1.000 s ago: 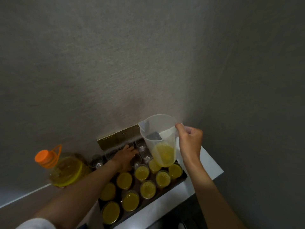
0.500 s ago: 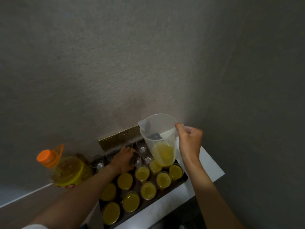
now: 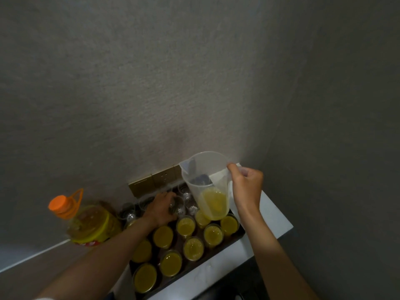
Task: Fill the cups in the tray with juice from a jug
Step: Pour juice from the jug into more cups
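A dark tray on a white counter holds several clear cups. The near cups are full of yellow juice; the far ones by the wall are empty. My right hand grips the handle of a clear plastic jug, held upright above the tray's far right with a little juice in its bottom. My left hand reaches over the tray, its fingers curled round an empty cup in the back rows.
A big yellow bottle with an orange cap stands on the counter left of the tray. Brass wall sockets sit just behind the cups. The white counter ends right of the tray, next to a grey side wall.
My left hand has closed round an empty cup in the back rows and drawn it slightly toward me. The jug stays raised in about the same place.
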Demonstrator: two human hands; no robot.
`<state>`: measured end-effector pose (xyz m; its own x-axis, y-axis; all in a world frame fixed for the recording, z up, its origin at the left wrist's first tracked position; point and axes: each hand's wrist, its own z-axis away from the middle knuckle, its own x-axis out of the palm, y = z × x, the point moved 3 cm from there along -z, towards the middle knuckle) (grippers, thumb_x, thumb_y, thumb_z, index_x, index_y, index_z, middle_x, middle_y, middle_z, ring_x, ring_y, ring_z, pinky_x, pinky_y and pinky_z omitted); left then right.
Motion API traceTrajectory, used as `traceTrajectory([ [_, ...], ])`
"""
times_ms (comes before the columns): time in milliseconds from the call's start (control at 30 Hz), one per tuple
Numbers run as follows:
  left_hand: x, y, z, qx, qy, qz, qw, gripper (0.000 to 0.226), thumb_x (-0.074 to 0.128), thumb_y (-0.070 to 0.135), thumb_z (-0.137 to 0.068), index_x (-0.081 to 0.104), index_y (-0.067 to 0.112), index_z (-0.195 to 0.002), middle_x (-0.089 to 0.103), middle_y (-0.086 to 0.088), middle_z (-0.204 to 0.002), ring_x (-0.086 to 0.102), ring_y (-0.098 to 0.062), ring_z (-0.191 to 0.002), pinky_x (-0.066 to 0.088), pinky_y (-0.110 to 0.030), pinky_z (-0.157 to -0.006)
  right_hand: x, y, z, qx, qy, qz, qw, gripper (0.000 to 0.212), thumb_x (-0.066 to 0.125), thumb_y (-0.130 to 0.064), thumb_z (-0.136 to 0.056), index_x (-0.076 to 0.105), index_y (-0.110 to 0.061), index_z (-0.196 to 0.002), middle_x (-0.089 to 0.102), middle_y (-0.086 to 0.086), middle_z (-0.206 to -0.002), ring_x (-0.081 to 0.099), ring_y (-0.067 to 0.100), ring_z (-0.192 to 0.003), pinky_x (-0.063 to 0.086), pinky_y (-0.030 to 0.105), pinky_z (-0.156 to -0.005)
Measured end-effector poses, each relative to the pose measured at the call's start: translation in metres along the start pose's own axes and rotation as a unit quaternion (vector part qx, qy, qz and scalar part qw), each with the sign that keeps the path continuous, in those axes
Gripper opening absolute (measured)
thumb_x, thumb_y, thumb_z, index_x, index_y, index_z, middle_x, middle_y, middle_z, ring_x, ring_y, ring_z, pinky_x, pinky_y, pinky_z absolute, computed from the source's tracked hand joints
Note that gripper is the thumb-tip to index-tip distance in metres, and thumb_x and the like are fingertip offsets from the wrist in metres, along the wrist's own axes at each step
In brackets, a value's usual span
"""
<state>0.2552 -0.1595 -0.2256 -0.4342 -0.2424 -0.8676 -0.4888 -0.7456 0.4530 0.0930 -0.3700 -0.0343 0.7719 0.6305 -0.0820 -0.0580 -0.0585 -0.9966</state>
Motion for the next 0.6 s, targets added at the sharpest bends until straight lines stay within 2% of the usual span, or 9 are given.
traceTrajectory([
  [200, -0.013, 0.003, 0.007, 0.000, 0.052, 0.109, 0.993, 0.076, 0.082, 0.054, -0.060, 0.052, 0.034, -0.127, 0.051, 0.005, -0.127, 0.046, -0.018, -0.119, 0.044, -0.038, -0.104, 0.001, -0.001, 0.001, 0.001, -0.005, 0.004, 1.000, 0.051, 0.069, -0.020, -0.092, 0.043, -0.018, -0.048, 0.037, -0.002, -0.045, 0.035, 0.018, -0.048, 0.036, 0.031, -0.052],
  [267, -0.017, 0.002, 0.010, -0.015, 0.066, 0.141, 0.988, 0.070, 0.087, 0.044, -0.063, 0.051, 0.037, -0.123, 0.052, 0.002, -0.125, 0.047, -0.020, -0.119, 0.044, -0.041, -0.104, 0.003, -0.002, 0.002, 0.000, -0.011, 0.004, 1.000, 0.052, 0.069, -0.020, -0.093, 0.043, -0.019, -0.048, 0.037, -0.004, -0.045, 0.035, 0.016, -0.047, 0.036, 0.031, -0.053],
  [367, -0.022, 0.002, 0.018, -0.033, 0.085, 0.167, 0.982, 0.062, 0.091, 0.028, -0.068, 0.054, 0.033, -0.118, 0.053, 0.003, -0.120, 0.049, -0.018, -0.114, 0.046, -0.038, -0.100, 0.005, -0.003, 0.003, -0.001, -0.016, 0.000, 1.000, 0.053, 0.069, -0.018, -0.093, 0.041, -0.021, -0.047, 0.035, -0.007, -0.044, 0.032, 0.015, -0.046, 0.035, 0.030, -0.053],
  [467, -0.028, 0.000, 0.027, -0.058, 0.100, 0.199, 0.973, 0.059, 0.091, 0.027, -0.067, 0.057, 0.027, -0.115, 0.053, 0.005, -0.116, 0.054, -0.015, -0.108, 0.050, -0.032, -0.093, 0.009, -0.006, 0.004, -0.005, -0.019, -0.004, 1.000, 0.055, 0.069, -0.018, -0.092, 0.039, -0.023, -0.046, 0.034, -0.007, -0.044, 0.031, 0.016, -0.048, 0.035, 0.032, -0.054],
  [600, -0.038, 0.000, 0.043, -0.069, 0.123, 0.235, 0.962, 0.055, 0.088, 0.029, -0.068, 0.058, 0.032, -0.114, 0.051, 0.009, -0.116, 0.056, -0.014, -0.109, 0.053, -0.035, -0.095, 0.016, -0.010, 0.005, -0.005, -0.032, -0.002, 0.999, 0.057, 0.069, -0.019, -0.092, 0.037, -0.023, -0.045, 0.034, -0.009, -0.043, 0.032, 0.016, -0.048, 0.035, 0.032, -0.055],
])
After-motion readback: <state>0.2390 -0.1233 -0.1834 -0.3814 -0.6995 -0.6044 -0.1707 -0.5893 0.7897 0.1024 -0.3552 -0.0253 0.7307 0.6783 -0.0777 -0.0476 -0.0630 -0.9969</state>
